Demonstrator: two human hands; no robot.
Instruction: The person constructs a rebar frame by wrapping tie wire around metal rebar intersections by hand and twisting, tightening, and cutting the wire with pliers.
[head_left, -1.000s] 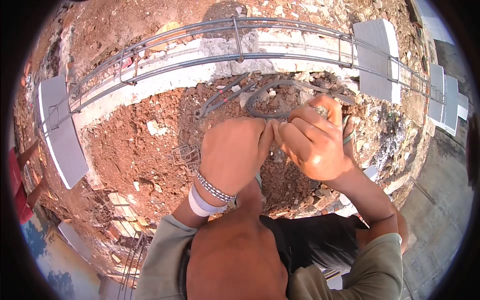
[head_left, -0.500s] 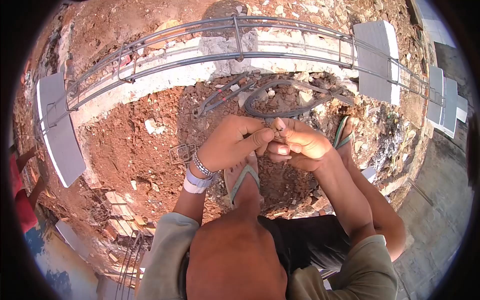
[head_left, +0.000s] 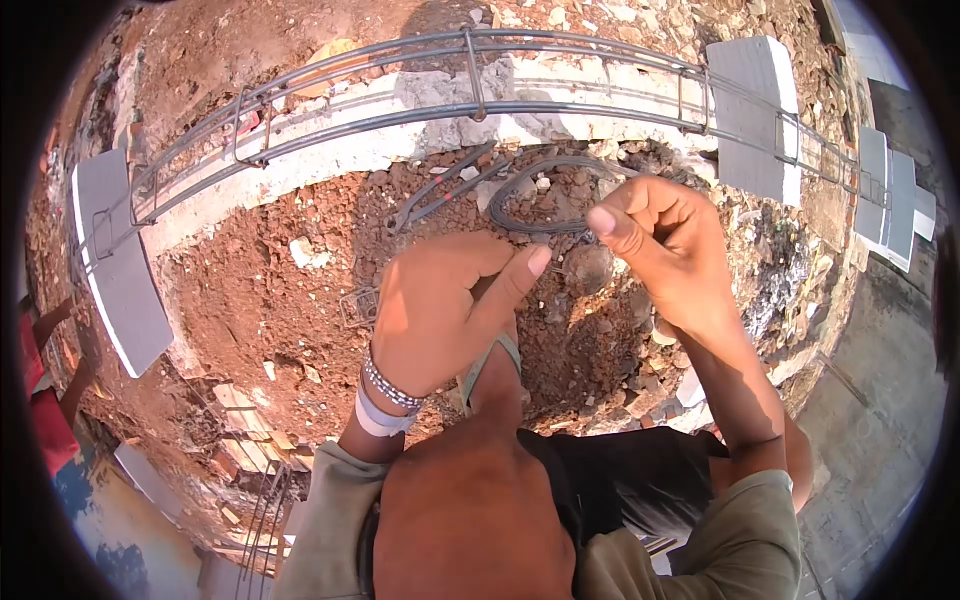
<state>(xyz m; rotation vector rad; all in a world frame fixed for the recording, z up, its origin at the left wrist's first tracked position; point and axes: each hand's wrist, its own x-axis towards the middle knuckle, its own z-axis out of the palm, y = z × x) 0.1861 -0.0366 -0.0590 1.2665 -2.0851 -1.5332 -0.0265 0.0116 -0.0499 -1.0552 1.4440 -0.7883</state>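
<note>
My left hand (head_left: pixel 430 310) is closed, its fingers curled under and its thumb stretched along them; whatever it may hold is hidden. To the right and higher, my right hand (head_left: pixel 675 255) is closed in a pinch, thumb tip against the bent forefinger. Anything between those fingers is too small to make out. Behind the right hand lies a coil of thin dark wire (head_left: pixel 497 212) on the soil, its right end covered by that hand. Beside my left hand, small bent metal rings (head_left: pixel 358 308) rest on the ground, partly hidden.
A long rebar cage (head_left: pixel 400 121) spans the pale concrete strip ahead. Grey boards stand at its left (head_left: pixel 125 265) and right (head_left: pixel 745 125). Folded metal strips (head_left: pixel 440 190) lie on the rubble. A person's red clothing (head_left: pixel 50 430) shows at the far left.
My hands were together over my foot and have separated. The right hand has moved up and right, toward the wire coil; the left has shifted slightly left and down.
</note>
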